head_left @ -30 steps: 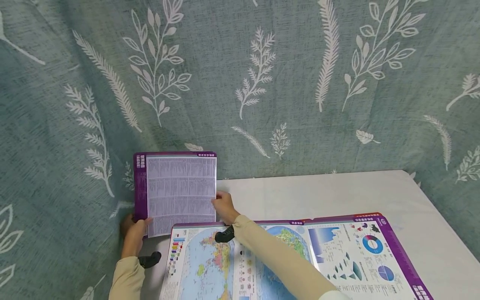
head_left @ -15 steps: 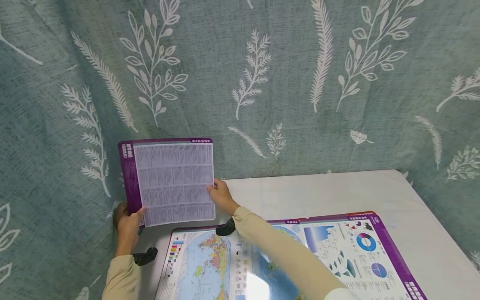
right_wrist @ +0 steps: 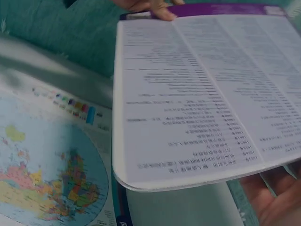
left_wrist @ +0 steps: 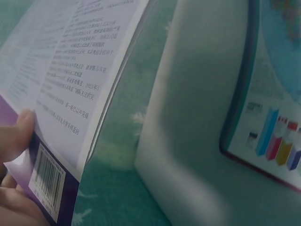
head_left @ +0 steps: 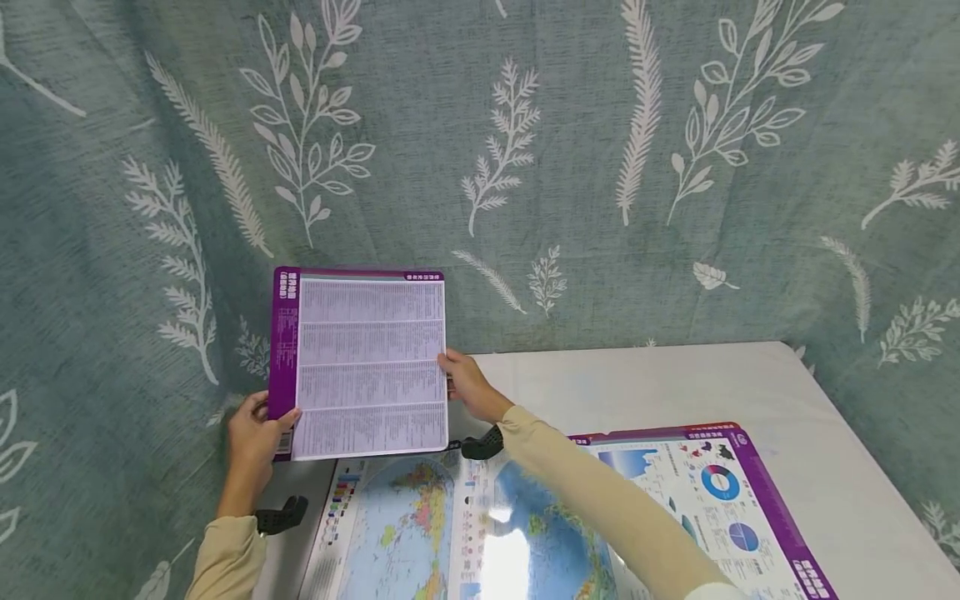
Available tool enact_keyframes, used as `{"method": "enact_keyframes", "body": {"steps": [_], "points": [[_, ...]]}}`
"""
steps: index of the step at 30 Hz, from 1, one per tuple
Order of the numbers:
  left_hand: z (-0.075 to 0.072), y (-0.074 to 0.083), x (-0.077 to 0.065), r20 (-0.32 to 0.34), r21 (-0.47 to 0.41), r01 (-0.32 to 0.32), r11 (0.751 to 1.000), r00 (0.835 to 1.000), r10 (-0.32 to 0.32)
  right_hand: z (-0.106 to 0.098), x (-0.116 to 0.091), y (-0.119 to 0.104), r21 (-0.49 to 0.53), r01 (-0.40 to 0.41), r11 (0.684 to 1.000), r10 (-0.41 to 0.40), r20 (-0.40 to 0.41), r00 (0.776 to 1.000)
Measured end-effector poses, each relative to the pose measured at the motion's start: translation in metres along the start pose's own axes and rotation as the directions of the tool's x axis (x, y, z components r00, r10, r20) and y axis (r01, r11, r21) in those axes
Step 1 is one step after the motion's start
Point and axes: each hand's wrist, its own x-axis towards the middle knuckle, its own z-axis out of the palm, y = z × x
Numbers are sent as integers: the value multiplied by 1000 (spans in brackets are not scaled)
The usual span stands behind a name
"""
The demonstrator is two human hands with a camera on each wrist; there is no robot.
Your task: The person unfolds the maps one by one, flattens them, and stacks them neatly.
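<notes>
A purple-bordered folded map, printed with dense columns of text, is held up in front of the curtain. My left hand grips its lower left corner, thumb on the printed face by the barcode. At the right edge, my right hand pinches it with the thumb in front; the fingers behind are partly hidden. The left wrist view shows more than one layer at the map's edge. Below lies an unfolded world map, its upper part covered by the held map and my right forearm.
The white table extends to the right and back. A green leaf-patterned curtain stands close behind it and along the left side. Black wrist straps are on both forearms. Light glares off the unfolded map.
Both hands have lifted the folded map higher off the table. It first tilted and swung left, then came back right and straighter. The unfolded map stays on the table.
</notes>
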Motion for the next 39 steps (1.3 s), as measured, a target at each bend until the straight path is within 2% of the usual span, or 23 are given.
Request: {"method": "enact_keyframes", "body": {"steps": [3, 9, 17, 20, 24, 26, 27, 29, 32, 35, 39], "points": [[4, 5, -5, 31, 16, 17, 1000, 999, -17, -8, -4, -3, 80, -44, 996, 43, 9, 999], [16, 11, -14, 83, 16, 31, 999, 996, -32, -24, -14, -3, 178, -55, 983, 53, 15, 998], [19, 11, -27, 110, 15, 84, 996, 990, -85, -37, -28, -3, 357, -107, 928, 59, 144, 988], [22, 1, -25, 128, -25, 73, 997, 989, -69, -41, -31, -2, 375, -107, 921, 49, 162, 986], [23, -32, -12, 141, -191, 66, 979, 989, -39, -46, -34, -2, 327, -98, 940, 38, 183, 982], [21, -36, -12, 166, -226, 79, 971, 985, -41, -49, -36, -2, 257, -81, 963, 35, 181, 983], [21, -34, -15, 170, -226, 96, 969, 984, -58, -50, -37, -2, 210, -70, 975, 33, 178, 984], [21, -20, -25, 185, -182, 123, 976, 979, -88, -53, -40, -1, 108, -48, 993, 28, 177, 984], [20, 1, -38, 220, -132, 155, 979, 968, -123, -58, -44, 1, 4, -29, 1000, 28, 179, 983], [22, 12, -46, 233, -121, 175, 977, 962, -144, -62, -46, 3, -17, -5, 1000, 8, 188, 982], [24, 17, -51, 248, -122, 184, 975, 957, -150, -66, -49, 6, 8, 6, 1000, -7, 165, 986]]}}
